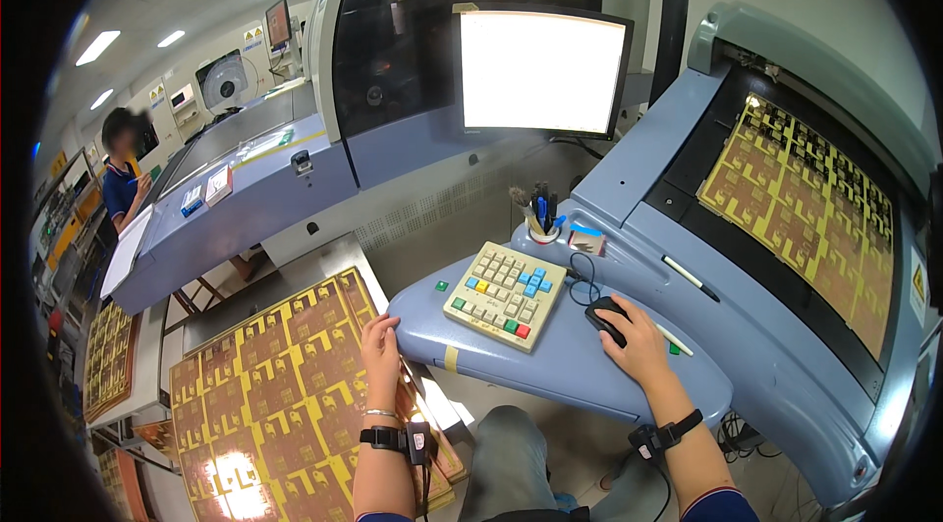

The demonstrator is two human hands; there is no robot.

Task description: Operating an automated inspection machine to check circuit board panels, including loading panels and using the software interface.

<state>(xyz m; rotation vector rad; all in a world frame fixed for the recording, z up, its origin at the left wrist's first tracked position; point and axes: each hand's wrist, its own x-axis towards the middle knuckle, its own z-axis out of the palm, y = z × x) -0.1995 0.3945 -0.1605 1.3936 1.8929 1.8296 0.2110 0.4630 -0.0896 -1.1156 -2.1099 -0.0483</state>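
The right hand [637, 343] rests its bent fingers over a black computer mouse [602, 320], lightly gripping it, just right of the cream keypad [519, 298]. The left hand [381, 345], fingers loosely curled and slightly apart with nothing visible in them, is left of the keypad; I cannot tell whether it touches the blue-grey ledge [570, 375]. Beyond the keypad stand a pen cup [541, 234] and monitor [540, 75]; patterned circuit-board panels [285, 389] lie to its left.

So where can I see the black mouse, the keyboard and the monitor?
Black mouse [602, 319]: head view, its uncovered top.
Keyboard [505, 296]: head view, among its middle keys.
Monitor [542, 73]: head view, centre of its bright screen.
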